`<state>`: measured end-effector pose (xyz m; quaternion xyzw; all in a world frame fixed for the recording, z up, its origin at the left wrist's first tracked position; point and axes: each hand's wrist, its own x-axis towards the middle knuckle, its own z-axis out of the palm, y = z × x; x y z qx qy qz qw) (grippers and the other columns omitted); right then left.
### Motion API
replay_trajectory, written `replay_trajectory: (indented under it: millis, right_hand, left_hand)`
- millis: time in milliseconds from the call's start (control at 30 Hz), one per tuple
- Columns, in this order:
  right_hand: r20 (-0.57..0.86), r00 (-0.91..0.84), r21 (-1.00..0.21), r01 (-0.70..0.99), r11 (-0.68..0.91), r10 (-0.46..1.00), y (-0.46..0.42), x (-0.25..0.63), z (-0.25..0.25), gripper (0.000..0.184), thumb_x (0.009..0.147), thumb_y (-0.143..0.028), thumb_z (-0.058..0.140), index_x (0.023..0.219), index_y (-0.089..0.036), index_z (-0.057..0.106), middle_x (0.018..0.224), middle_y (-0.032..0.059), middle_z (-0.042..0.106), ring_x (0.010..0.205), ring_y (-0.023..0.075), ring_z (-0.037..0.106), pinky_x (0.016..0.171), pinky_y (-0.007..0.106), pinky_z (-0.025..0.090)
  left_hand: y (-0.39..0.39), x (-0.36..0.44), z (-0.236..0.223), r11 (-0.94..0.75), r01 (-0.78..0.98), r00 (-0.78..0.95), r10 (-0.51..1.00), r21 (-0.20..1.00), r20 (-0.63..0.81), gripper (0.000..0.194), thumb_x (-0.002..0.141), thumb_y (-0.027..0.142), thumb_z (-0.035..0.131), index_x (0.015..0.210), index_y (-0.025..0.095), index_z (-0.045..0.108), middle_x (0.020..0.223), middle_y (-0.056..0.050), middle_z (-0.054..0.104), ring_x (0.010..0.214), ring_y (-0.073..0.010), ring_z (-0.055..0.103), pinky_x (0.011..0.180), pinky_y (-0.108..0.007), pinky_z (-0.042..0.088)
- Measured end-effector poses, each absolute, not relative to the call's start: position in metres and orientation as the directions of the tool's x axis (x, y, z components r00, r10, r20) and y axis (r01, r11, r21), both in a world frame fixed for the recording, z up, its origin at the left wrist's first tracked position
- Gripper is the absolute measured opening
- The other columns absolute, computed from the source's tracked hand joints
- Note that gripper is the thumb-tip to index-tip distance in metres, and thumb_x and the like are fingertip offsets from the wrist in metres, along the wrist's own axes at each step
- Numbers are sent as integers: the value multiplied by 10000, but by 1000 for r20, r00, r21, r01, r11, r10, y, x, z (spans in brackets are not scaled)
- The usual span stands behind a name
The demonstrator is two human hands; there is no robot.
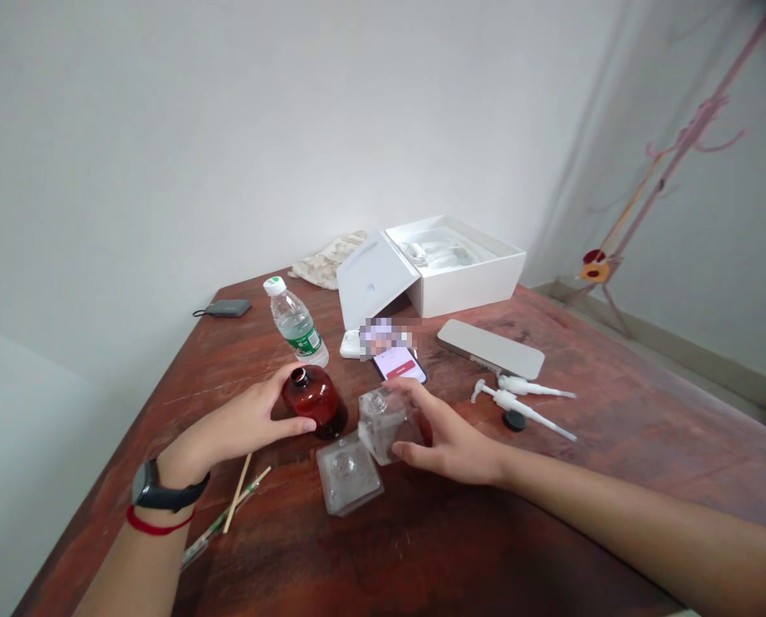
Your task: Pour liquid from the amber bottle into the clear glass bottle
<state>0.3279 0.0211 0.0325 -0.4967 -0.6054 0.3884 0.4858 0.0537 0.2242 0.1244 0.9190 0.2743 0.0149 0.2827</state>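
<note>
My left hand (pixel 273 407) is wrapped round a dark amber bottle (pixel 319 398) that has an open neck and no cap. Thumb and fingers of my right hand (pixel 427 428) grip a clear square bottle (pixel 380 424), also uncapped, just right of the amber one. Closer to me stands a second clear square bottle (pixel 348 476), touched by neither hand. Two white pump heads (pixel 517 407) with long stems lie on the table at the right, beside a small black cap (pixel 514 421).
A water bottle (pixel 298 330) stands behind the amber bottle. Farther back is an open white box (pixel 473 287). A lit phone (pixel 402 364), a pale flat case (pixel 491 347), a grey power bank (pixel 225 308) and wooden chopsticks (pixel 238 493) lie on the red-brown table (pixel 280 566).
</note>
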Motion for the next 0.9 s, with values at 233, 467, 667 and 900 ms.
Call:
replay_trajectory:
  millis: [233,467,667,900]
  right_hand:
    - [199,37,-927,330,176,979,21,326,38,652,808,-260,863,1351,-262,502,1324,122,667,1251,352,692,1044,487,598]
    - [161,60,-851,514,108,985,21,325,41,603,799,-254,850,1295,-245,508,1286,124,666,1152,335,706,976,475,586]
    - [120,82,-797,602,47,989,22,324,47,575,756,-255,876,1206,-234,518,1206,112,678,1040,311,700,926,450,562]
    - [106,80,-757,653,29,991,23,326,43,582,750,-250,890,1181,-240,499,1235,108,678,1145,333,691,994,459,545]
  left_hand:
    - [219,47,126,-667,538,819,558,516,-133,898,888,612,837,1627,290,441,1664,-144,581,1518,-440,558,1312,-601,372]
    - [211,42,130,-680,574,801,581,455,-143,1018,913,687,790,1721,278,323,1790,-154,400,1627,-442,413,1364,-598,276]
    - [214,48,121,-663,541,804,588,517,-88,899,1062,696,581,1758,257,220,1824,-133,331,1677,-379,333,1401,-569,186]
    - [208,57,121,-664,492,819,572,562,-42,745,1084,706,495,1663,247,398,1724,-139,511,1592,-396,482,1358,-600,316]
